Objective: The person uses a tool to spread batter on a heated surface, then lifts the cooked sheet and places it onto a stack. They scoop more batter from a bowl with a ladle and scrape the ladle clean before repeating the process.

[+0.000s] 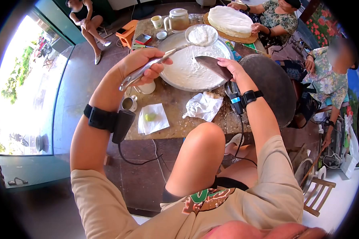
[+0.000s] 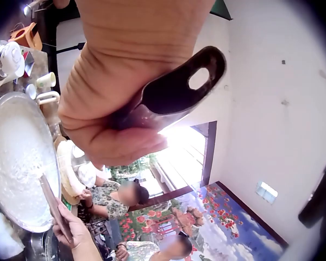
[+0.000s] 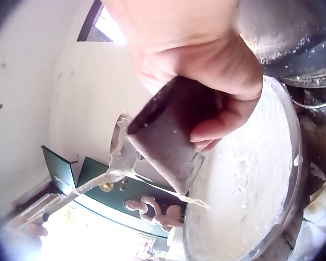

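Three views reach me, and I take the head one first; my left hand is closed round the handle of a long metal ladle, whose bowl, full of white batter, hangs over the far rim of the round metal tray; my right hand grips a dark flat scraper with its blade lying over the batter in the tray; only this view shows the stone table, the crumpled white paper, the napkin with a lime on it, a small metal cup, a glass jug and a person beyond with a white cake on a woven mat.

From the left wrist I see what the head view hides: the ladle's handle end with its hanging hole sticking out past my curled fingers; the tray sits low at the left, and the ladle bowl is out of frame; the faces of the seated people are blurred.

From the right wrist the scraper fills the middle, pinched under my thumb; white batter strings off its lower edge toward the tray; the ladle bowl shows behind, part hidden; the blade's far end is cut off from me.
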The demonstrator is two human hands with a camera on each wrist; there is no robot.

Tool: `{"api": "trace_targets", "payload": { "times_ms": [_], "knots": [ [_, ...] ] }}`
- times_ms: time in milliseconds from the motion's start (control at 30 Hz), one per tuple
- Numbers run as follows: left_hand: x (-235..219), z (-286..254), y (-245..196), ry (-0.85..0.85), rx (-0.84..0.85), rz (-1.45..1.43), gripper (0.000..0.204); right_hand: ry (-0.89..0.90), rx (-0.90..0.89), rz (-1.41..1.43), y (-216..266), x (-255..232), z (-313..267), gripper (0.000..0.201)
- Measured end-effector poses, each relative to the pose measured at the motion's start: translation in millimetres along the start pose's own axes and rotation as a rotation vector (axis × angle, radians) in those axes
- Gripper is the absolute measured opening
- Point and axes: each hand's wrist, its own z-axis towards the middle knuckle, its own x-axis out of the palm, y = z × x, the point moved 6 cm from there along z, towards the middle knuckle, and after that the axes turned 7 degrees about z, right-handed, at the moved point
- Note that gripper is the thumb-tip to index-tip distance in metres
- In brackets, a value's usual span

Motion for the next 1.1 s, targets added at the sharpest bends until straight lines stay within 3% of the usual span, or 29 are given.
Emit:
{"api": "trace_targets", "payload": {
  "times_ms": [133,233,333,467,1100],
  "knots": [
    [1.8,-7.0,-8.3,-0.121,0.047,0.085,0.032,-0.13,-0.192,-0.136,-0.8,-15.1,10.5,0.04],
    [0.7,-10.9,-10.0,-0.208,0.056,0.132,0.03,-0.212,-0.28,-0.472,11.2,-23.1,9.5,0.043],
    [-4.8,-11.6,-6.5,-0.275,0.047,0.183,0.029,-0.324,-0.513,-0.789,36.8,-17.8,-7.2,0.042],
    [-16.6,-7.7,8.1,-0.322,0.002,0.254,0.027,-0.505,-0.681,-0.907,64.5,-7.1,-41.0,0.032],
    [-33.2,10.9,71.7,-0.317,-0.13,0.216,0.024,-0.49,-0.862,-0.852,121.2,12.9,-78.8,0.028]
  ]
}}
